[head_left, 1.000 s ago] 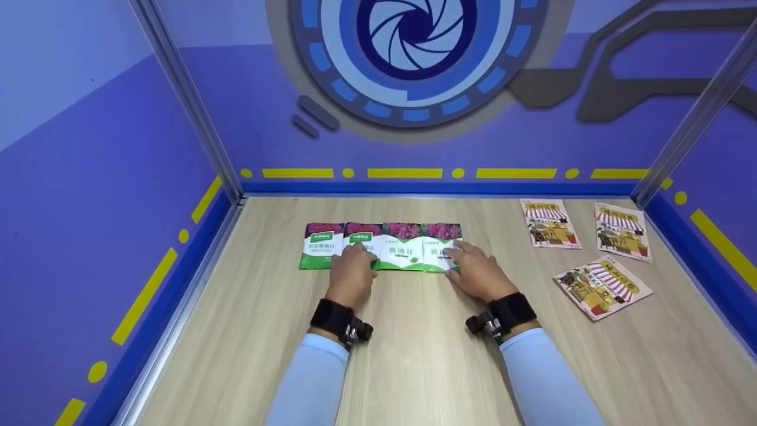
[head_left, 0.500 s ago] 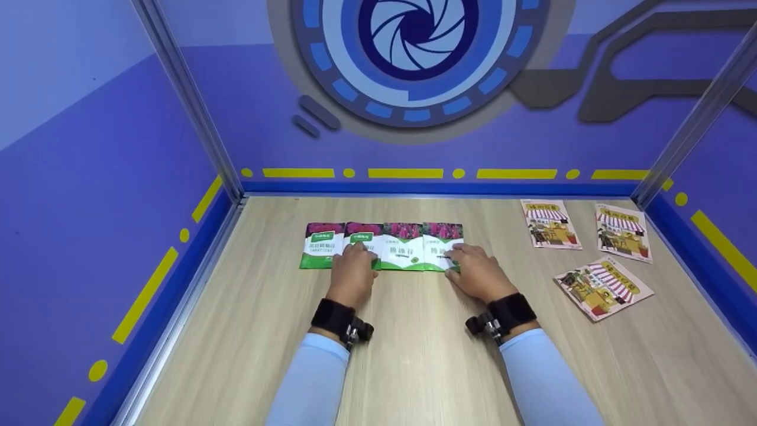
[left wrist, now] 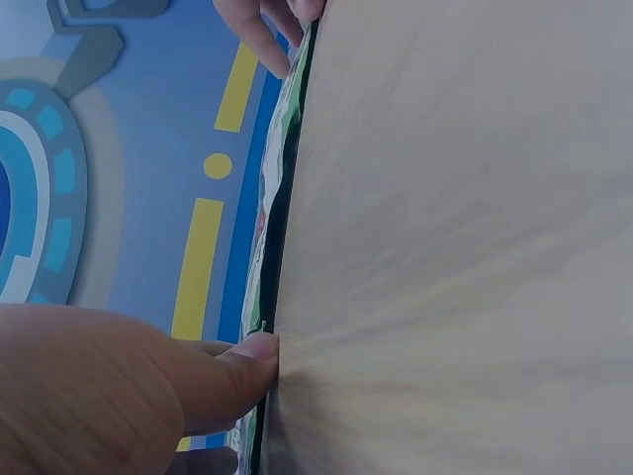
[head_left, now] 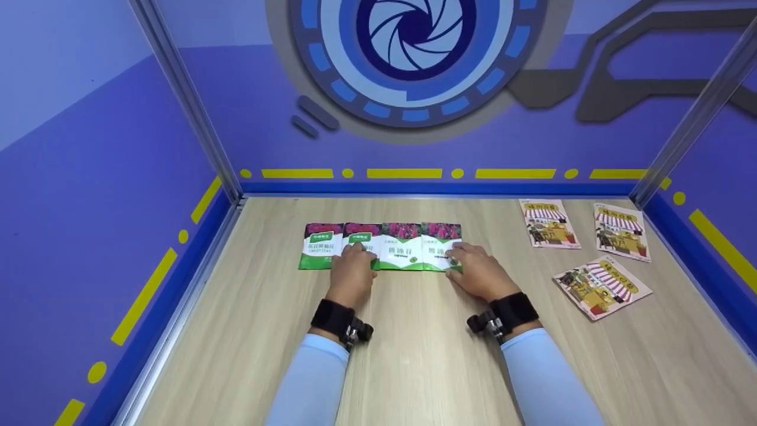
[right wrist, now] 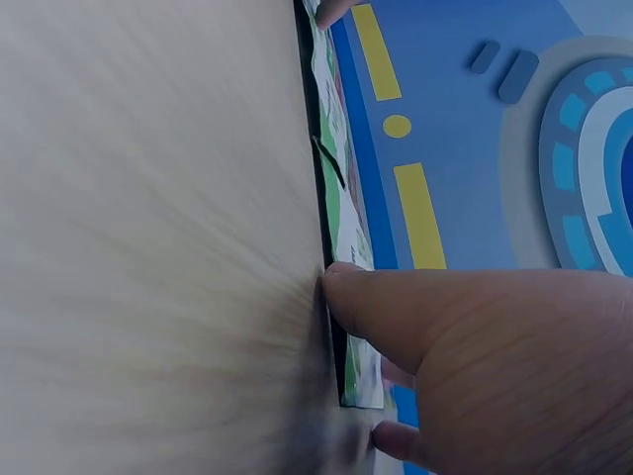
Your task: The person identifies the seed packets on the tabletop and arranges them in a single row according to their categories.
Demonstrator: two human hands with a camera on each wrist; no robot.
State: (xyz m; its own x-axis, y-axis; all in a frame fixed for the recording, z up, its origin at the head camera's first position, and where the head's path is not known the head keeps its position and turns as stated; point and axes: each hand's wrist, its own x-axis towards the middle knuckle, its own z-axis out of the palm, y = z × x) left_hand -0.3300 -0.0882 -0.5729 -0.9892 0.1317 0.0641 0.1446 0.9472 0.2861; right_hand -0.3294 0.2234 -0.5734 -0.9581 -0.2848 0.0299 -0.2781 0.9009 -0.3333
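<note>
Several flower seed packets lie side by side in one straight row on the table, green along their near edges. The leftmost packet (head_left: 319,247) and its neighbour carry green labels; the third packet (head_left: 401,251) and the rightmost packet (head_left: 439,235) show pink flower spikes. My left hand (head_left: 353,277) rests on the second packet from the left, covering part of it. In the left wrist view its thumb (left wrist: 247,364) touches the row's near edge. My right hand (head_left: 484,275) has its fingertips on the rightmost packet's right side, with the thumb (right wrist: 346,289) at the near edge.
To the right, three pink packets with a striped-awning shop picture lie apart: one upright packet (head_left: 550,225), another farther right (head_left: 622,232), and a turned packet (head_left: 603,288) nearer me. A blue-purple back wall (head_left: 408,157) and side walls enclose the wooden table (head_left: 408,367).
My right hand has shifted very slightly to the right. The left hand and the row of seed packets look the same as before.
</note>
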